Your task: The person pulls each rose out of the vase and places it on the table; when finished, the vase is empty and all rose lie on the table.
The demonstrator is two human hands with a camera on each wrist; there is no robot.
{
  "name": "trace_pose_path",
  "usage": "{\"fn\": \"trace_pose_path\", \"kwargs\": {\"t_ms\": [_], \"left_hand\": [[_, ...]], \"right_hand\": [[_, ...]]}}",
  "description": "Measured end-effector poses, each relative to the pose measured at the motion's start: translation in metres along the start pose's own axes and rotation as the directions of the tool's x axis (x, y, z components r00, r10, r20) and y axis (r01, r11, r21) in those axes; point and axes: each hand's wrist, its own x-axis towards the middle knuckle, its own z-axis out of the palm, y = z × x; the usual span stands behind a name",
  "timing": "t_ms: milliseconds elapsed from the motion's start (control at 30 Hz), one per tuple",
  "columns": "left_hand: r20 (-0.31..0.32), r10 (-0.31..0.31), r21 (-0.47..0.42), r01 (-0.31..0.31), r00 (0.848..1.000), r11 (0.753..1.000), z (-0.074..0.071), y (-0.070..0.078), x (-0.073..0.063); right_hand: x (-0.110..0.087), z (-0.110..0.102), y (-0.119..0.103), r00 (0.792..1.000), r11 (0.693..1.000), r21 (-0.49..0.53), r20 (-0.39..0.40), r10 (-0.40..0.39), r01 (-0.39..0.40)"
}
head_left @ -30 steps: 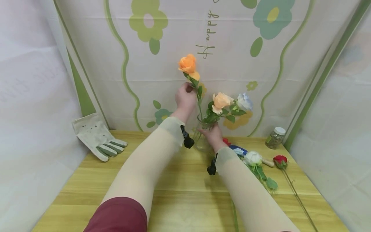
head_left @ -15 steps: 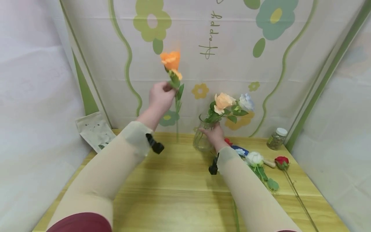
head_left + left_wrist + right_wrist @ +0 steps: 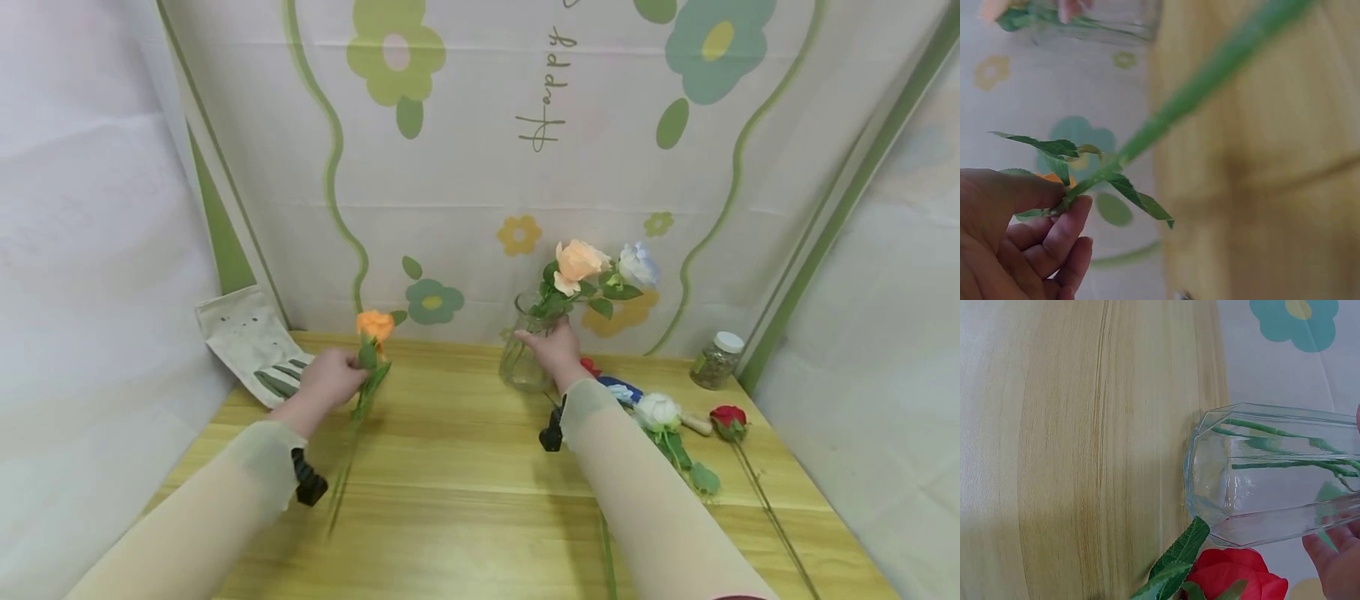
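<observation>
Well left of the glass vase (image 3: 522,372), the left hand (image 3: 330,379) pinched an orange rose (image 3: 375,325) by its stem, drawn away from the vase's mouth and lowered within the past second; the right hand (image 3: 557,346) gripped the vase, apparently left with a peach rose (image 3: 580,261) and pale blue flower (image 3: 637,265).

The orange rose (image 3: 375,324), pinched in the left hand (image 3: 330,380), is now away from the vase (image 3: 525,375), lower and farther left, near the glove (image 3: 246,335).
</observation>
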Motion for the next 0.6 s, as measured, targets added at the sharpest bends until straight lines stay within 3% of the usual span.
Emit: {"fn": "trace_pose_path", "kwargs": {"t_ms": [100,267,467,600], "left_hand": [[0.07,-0.03,0.077,0.025,0.997,0.997,0.008,-0.026,-0.011],[0.145,-0.057,0.102,0.042,0.988,0.994,0.023,-0.055,-0.024],[0.154,-0.097,0.105,0.081,0.983,0.991,0.03,-0.06,-0.03],[0.218,-0.134,0.119,0.11,0.967,0.987,0.022,-0.055,-0.029]], "right_hand": [[0.0,0.0,-0.001,1.0,1.0,-0.003,0.002,-0.006,0.006],[-0.001,0.0,-0.001,1.0,1.0,0.002,0.004,0.004,-0.004],[-0.002,0.0,-0.001,1.0,1.0,0.006,0.005,0.008,-0.008],[-0.002,0.0,-0.001,1.0,1.0,0.013,0.012,0.008,-0.008]]}}
